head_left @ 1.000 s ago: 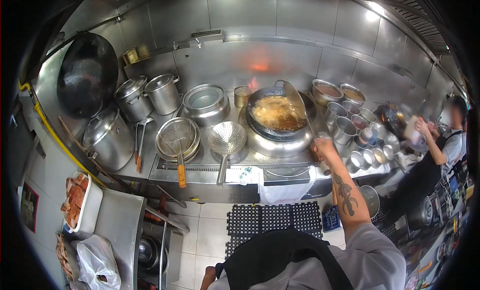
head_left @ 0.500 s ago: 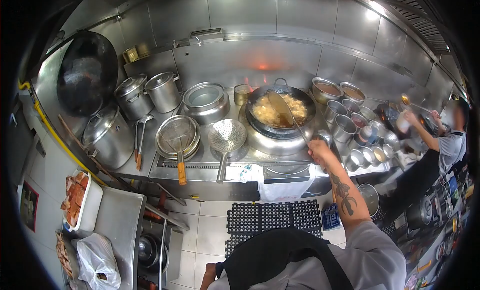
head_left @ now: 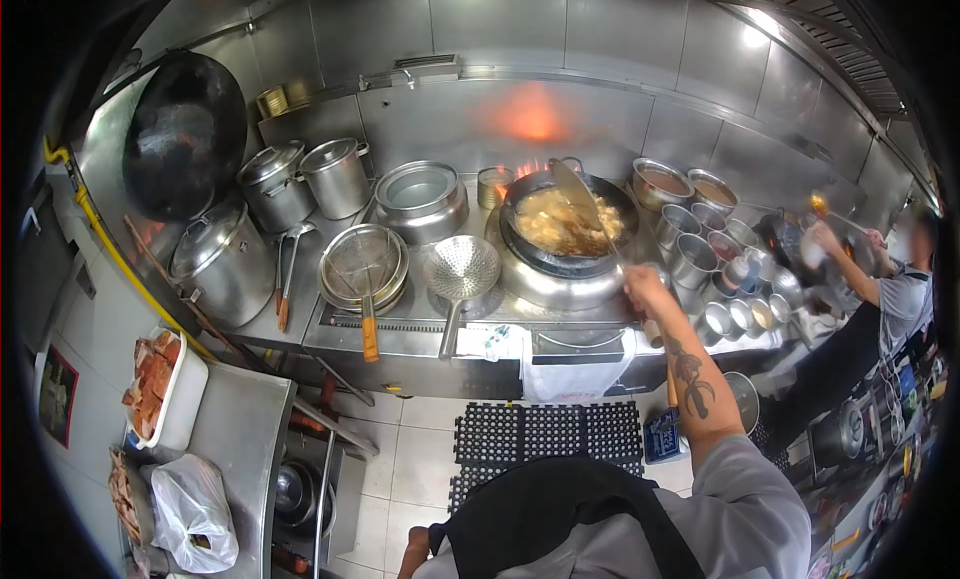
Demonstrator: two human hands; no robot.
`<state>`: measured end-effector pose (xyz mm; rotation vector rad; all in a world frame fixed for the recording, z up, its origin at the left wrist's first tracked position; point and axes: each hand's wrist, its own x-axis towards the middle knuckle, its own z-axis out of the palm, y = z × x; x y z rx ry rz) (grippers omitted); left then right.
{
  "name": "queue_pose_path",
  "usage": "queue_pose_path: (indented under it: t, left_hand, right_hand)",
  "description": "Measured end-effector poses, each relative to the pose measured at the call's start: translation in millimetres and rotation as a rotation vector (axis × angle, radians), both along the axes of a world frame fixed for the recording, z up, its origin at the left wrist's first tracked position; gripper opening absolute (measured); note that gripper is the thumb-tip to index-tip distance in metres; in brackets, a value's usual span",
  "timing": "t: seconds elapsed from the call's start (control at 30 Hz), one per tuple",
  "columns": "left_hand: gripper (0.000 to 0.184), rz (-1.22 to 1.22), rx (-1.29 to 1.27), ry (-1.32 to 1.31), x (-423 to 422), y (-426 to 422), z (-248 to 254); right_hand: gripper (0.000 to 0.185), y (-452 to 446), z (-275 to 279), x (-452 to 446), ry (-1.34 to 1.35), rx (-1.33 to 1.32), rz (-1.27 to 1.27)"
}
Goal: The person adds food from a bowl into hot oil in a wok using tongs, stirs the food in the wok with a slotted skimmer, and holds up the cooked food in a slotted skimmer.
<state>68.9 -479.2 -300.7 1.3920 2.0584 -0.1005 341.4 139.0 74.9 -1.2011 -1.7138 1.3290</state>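
Observation:
My right hand is closed round the long handle of a skimmer, its arm stretched out over the stove front. The skimmer's wide brownish head is tilted above a black wok. Whether that head is mesh or perforated metal, I cannot make out. Pale chunks of food bubble in brown liquid inside the wok. Flames show along its back left rim. Low beside my apron, a small part of my left hand shows, its fingers not visible clearly.
Left of the wok are a perforated strainer, a mesh sieve and a steel pot. Metal containers crowd the right side. Another person works at the far right. A rubber mat lies on the floor.
The skimmer head has risen and tipped more upright, toward the wok's back edge. Flames have flared up behind the wok, with a bigger orange glow on the wall.

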Motion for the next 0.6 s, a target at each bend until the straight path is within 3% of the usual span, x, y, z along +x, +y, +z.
queue_pose_path:
  t: [0.2,0.4,0.6]
  left_hand:
    - [0.035,-0.04,0.016,0.018,-1,-2,-15]
    - [0.036,-0.085,0.033,0.045,-8,6,-27]
    - [0.036,-0.146,0.036,0.071,-16,9,-31]
  right_hand:
    - [0.018,4,21,35,-0.058,-0.036,-0.085]
    - [0.017,-3,31,52,0.146,-0.299,-0.101]
    - [0.016,-5,34,48,0.088,-0.246,-0.157]
